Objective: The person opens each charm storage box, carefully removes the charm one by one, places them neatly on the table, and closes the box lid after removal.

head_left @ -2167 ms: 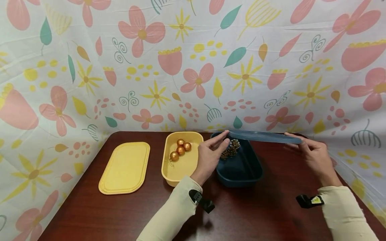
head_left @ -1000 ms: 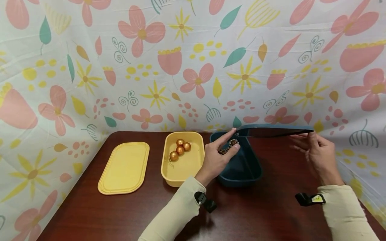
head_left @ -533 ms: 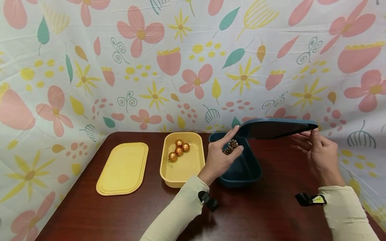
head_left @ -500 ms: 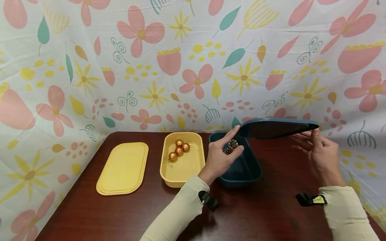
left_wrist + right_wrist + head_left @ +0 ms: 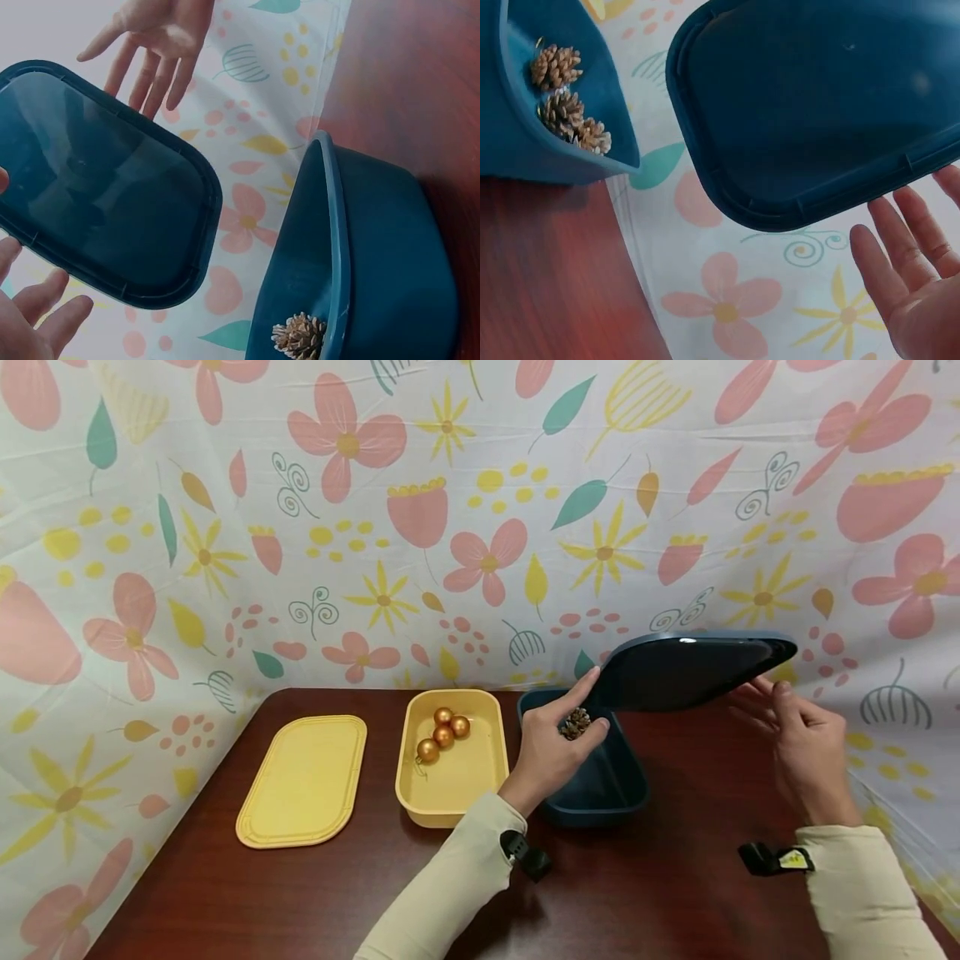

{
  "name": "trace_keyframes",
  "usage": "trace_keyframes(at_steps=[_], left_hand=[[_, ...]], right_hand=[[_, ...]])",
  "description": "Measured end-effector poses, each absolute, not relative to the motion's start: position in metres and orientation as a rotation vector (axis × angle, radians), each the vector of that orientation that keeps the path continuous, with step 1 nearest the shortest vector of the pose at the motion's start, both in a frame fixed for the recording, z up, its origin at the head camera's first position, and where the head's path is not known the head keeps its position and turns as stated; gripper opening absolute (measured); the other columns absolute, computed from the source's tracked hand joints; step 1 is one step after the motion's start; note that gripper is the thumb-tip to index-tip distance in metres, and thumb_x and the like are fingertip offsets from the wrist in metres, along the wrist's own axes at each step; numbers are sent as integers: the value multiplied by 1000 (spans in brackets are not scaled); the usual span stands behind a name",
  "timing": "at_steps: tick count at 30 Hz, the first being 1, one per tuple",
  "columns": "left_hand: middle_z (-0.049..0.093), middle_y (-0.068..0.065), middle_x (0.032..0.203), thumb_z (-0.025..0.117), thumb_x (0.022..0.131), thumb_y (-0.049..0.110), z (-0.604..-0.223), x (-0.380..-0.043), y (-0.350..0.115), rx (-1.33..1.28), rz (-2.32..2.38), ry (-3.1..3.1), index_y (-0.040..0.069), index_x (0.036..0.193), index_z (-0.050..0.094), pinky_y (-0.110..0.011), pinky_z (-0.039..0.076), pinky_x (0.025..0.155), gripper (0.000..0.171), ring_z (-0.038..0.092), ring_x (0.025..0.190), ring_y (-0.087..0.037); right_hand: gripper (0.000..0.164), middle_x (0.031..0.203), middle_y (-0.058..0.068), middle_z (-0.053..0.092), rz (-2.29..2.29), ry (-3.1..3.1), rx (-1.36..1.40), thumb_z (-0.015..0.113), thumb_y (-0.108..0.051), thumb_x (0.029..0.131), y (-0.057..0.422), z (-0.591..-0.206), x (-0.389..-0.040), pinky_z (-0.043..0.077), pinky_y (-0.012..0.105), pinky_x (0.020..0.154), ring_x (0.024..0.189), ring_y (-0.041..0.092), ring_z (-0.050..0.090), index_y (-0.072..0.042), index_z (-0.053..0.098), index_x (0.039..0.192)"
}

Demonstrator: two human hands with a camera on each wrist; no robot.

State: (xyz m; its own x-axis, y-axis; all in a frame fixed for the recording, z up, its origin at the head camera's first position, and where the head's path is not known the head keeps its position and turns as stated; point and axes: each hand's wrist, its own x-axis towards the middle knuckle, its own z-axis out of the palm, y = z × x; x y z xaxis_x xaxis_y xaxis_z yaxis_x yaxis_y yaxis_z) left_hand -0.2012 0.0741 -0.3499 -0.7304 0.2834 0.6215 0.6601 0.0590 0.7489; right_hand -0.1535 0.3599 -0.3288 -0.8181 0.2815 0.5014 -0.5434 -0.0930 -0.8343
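Lid (image 5: 690, 672) hangs tilted between left hand (image 5: 553, 750) and right hand (image 5: 808, 752), both spread at its edges.

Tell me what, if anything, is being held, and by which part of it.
The blue lid, tilted between the left hand and right hand, by opposite sides of its rim.

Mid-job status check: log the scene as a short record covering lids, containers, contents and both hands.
Blue lid: tilted, off its container, between the two hands
Left hand: fingertips at the lid's left edge
Right hand: fingertips at the opposite edge
Blue container: lid not on; three pine cones visible inside in the right wrist view
Yellow container: uncovered, four gold balls inside
Yellow lid: flat on the table, left of the yellow container
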Motion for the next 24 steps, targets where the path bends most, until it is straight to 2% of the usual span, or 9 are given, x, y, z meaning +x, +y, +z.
trace_keyframes(at_steps=[3, 6, 8, 10, 14, 15, 21, 22, 24], left_hand=[[48, 15, 151, 63, 96, 23, -350, -202, 76, -937, -1734, -2034, 32, 150, 47, -26, 53, 105, 58, 67, 114, -5], [48, 15, 150, 63, 95, 21, -351, -203, 78, -934, -1765, -2031, 33, 149, 47, -28, 53, 105, 58, 67, 113, -3], [49, 14, 150, 63, 95, 18, -351, -203, 80, -938, -1795, -2028, 33, 149, 47, -30, 53, 105, 58, 66, 116, -2], [49, 13, 150, 64, 95, 18, -351, -203, 81, -939, -1817, -2024, 33, 149, 47, -32, 52, 108, 58, 49, 137, -1], [47, 10, 153, 63, 96, 17, -352, -203, 84, -940, -1803, -2029, 32, 150, 45, -31, 51, 109, 60, 47, 140, -4], [46, 9, 154, 63, 96, 16, -351, -203, 85, -939, -1793, -2033, 32, 151, 45, -25, 54, 103, 60, 58, 130, -1], [41, 12, 157, 62, 97, 14, -349, -204, 91, -937, -1858, -2059, 35, 153, 38, -26, 55, 102, 65, 54, 132, 0], [39, 14, 157, 62, 97, 14, -349, -204, 92, -936, -1882, -2063, 36, 154, 37, -32, 52, 108, 66, 42, 142, -3], [38, 17, 157, 62, 97, 14, -348, -205, 93, -925, -1900, -2077, 38, 154, 35, -31, 51, 109, 67, 42, 142, -2]], right_hand=[[37, 120, 3, 75, 1964, -1616, 394, 51, -10, 104, 359, -330, -154, 60, 21, 87, 105, 13, 74, 19, 61, 124], [36, 123, 7, 73, 1960, -1603, 478, 48, -5, 104, 360, -331, -154, 60, 23, 87, 107, 15, 73, 23, 56, 125], [37, 124, 9, 71, 1966, -1591, 509, 47, -3, 104, 361, -332, -154, 60, 24, 87, 109, 16, 72, 24, 52, 130], [38, 126, 9, 68, 1957, -1603, 515, 47, -2, 103, 363, -333, -154, 60, 24, 87, 111, 15, 71, 25, 51, 129], [37, 130, 8, 64, 1931, -1655, 510, 47, -2, 103, 363, -333, -154, 61, 23, 86, 117, 13, 67, 26, 52, 128], [36, 131, 8, 64, 1925, -1667, 506, 47, -2, 103, 364, -333, -154, 61, 22, 85, 118, 12, 67, 25, 53, 127], [33, 133, 4, 63, 1910, -1706, 465, 48, 0, 103, 366, -334, -154, 62, 22, 79, 113, 9, 67, 20, 58, 127], [34, 134, 3, 63, 1904, -1717, 459, 48, -1, 103, 367, -334, -153, 62, 21, 78, 113, 8, 68, 20, 58, 128], [33, 135, 0, 62, 1883, -1743, 450, 48, -1, 103, 369, -334, -153, 62, 20, 77, 114, 7, 67, 18, 59, 128]])
